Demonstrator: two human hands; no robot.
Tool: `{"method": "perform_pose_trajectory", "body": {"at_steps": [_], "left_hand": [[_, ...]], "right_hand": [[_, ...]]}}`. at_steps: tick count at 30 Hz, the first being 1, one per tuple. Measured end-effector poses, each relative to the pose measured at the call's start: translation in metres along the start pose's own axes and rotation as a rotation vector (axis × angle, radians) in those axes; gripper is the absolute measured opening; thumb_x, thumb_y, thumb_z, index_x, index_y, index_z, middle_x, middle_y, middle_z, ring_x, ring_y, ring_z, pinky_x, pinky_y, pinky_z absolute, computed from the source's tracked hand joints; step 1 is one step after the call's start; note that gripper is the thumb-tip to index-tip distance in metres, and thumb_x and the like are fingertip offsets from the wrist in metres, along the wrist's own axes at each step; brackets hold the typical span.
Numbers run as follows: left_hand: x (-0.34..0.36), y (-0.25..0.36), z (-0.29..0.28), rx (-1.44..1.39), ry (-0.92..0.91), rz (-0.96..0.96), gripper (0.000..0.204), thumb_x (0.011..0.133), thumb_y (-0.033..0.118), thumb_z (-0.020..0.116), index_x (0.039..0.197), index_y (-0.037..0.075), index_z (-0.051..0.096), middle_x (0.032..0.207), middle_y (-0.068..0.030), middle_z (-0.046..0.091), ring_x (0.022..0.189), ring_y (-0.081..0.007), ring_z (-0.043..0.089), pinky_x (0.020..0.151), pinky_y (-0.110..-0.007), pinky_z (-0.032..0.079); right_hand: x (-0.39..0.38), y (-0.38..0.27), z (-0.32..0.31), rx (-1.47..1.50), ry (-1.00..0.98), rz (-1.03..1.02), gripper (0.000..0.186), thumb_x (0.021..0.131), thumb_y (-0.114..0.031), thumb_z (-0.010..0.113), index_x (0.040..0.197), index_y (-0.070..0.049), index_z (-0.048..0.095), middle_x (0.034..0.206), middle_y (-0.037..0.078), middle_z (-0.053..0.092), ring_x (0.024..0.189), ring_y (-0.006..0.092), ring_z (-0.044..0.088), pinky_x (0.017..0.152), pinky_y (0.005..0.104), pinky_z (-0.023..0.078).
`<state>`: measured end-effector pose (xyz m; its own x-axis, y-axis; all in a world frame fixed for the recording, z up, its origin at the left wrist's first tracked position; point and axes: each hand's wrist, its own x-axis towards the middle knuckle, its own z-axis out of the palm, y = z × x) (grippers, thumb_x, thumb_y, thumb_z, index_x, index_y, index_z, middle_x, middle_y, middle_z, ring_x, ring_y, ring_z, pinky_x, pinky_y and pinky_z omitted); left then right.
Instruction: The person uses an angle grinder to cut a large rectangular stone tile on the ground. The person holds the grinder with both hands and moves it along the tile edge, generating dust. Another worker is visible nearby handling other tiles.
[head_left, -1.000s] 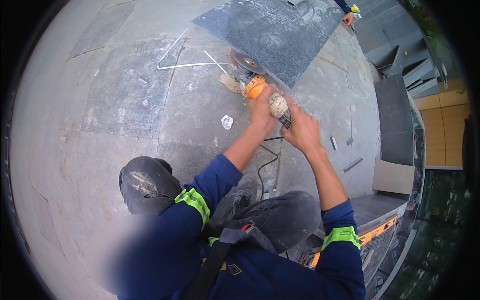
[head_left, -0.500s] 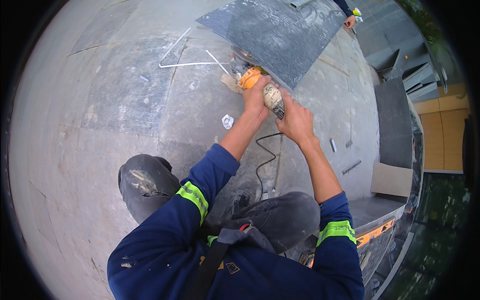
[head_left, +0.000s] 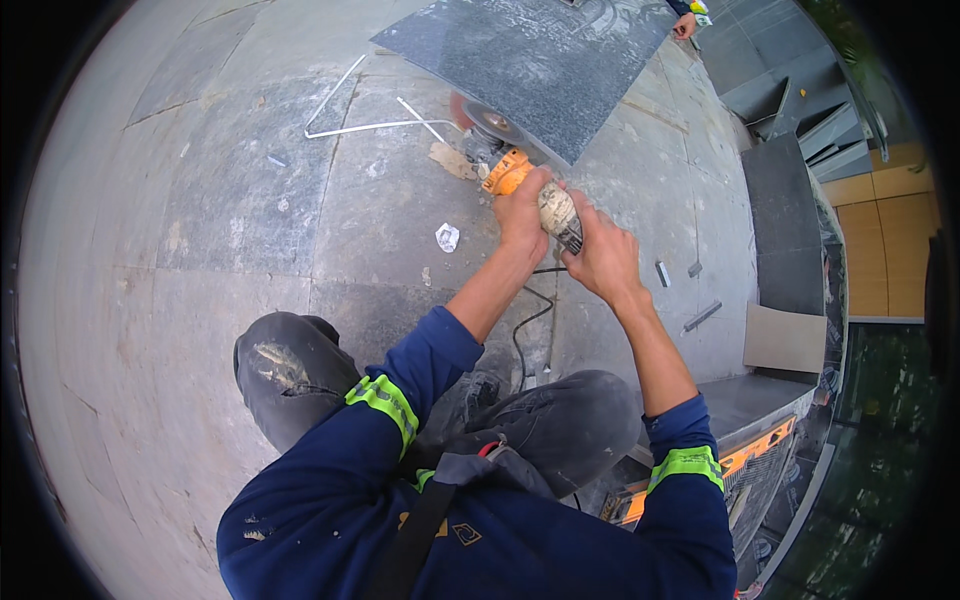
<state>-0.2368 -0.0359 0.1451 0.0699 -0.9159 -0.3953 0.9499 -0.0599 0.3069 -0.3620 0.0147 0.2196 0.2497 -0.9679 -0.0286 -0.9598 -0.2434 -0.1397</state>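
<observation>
Dusty grey floor (head_left: 240, 190); angle grinder (head_left: 508, 172) orange-collared (rear smeared dirty cream).

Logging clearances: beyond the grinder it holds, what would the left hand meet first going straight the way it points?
Likely the dark slab, near its closest corner, though the left hand might pass above or below.

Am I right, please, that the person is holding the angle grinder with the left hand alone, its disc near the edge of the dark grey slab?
Not quite: in the head view the left hand grips the angle grinder behind its orange collar and the right hand holds it at the rear. Its disc is near the edge of the slab.
</observation>
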Motion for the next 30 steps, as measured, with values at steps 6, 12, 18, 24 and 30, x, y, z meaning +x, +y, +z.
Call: {"method": "perform_pose_trajectory", "body": {"at_steps": [6, 12, 18, 24, 30], "left_hand": [[0.009, 0.009, -0.003, 0.009, -0.035, 0.014, 0.018, 0.095, 0.009, 0.076, 0.108, 0.003, 0.066, 0.092, -0.0085, 0.072, 0.084, -0.0228, 0.076, 0.078, -0.040, 0.065], [0.031, 0.019, -0.006, -0.004, -0.024, -0.020, 0.021, 0.093, 0.008, 0.076, 0.109, 0.003, 0.064, 0.093, -0.0096, 0.071, 0.083, -0.0240, 0.076, 0.075, -0.041, 0.066], [0.049, 0.027, -0.010, -0.015, -0.058, -0.049, 0.023, 0.095, 0.008, 0.076, 0.113, 0.003, 0.064, 0.093, -0.0097, 0.070, 0.083, -0.0249, 0.075, 0.074, -0.041, 0.066], [0.045, 0.030, -0.009, -0.011, -0.055, -0.056, 0.022, 0.096, 0.009, 0.077, 0.114, 0.005, 0.064, 0.092, -0.0097, 0.071, 0.085, -0.0250, 0.075, 0.077, -0.042, 0.067], [0.004, 0.006, -0.001, 0.009, -0.028, -0.038, 0.019, 0.095, 0.008, 0.077, 0.110, 0.003, 0.066, 0.093, -0.0092, 0.071, 0.086, -0.0233, 0.076, 0.078, -0.040, 0.065]], "right_hand": [[0.009, -0.005, 0.004, -0.001, 0.004, -0.001, 0.093, 0.078, -0.016, 0.085, 0.162, -0.019, 0.043, 0.114, 0.024, 0.076, 0.099, 0.0486, 0.075, 0.085, 0.0589, 0.061], [0.027, -0.016, 0.004, -0.017, -0.025, 0.024, 0.091, 0.078, -0.016, 0.082, 0.161, -0.018, 0.044, 0.115, 0.024, 0.076, 0.102, 0.0483, 0.074, 0.087, 0.0584, 0.059], [0.039, -0.019, 0.012, -0.018, 0.017, -0.016, 0.089, 0.079, -0.016, 0.085, 0.160, -0.016, 0.046, 0.114, 0.025, 0.076, 0.099, 0.0484, 0.077, 0.085, 0.0589, 0.062], [0.035, -0.019, 0.013, -0.023, 0.032, -0.016, 0.091, 0.079, -0.018, 0.087, 0.160, -0.016, 0.046, 0.114, 0.024, 0.076, 0.098, 0.0483, 0.077, 0.086, 0.0581, 0.062], [0.002, -0.004, 0.000, -0.018, -0.014, 0.036, 0.094, 0.078, -0.019, 0.088, 0.162, -0.018, 0.045, 0.114, 0.023, 0.076, 0.100, 0.0460, 0.076, 0.086, 0.0565, 0.061]]}}
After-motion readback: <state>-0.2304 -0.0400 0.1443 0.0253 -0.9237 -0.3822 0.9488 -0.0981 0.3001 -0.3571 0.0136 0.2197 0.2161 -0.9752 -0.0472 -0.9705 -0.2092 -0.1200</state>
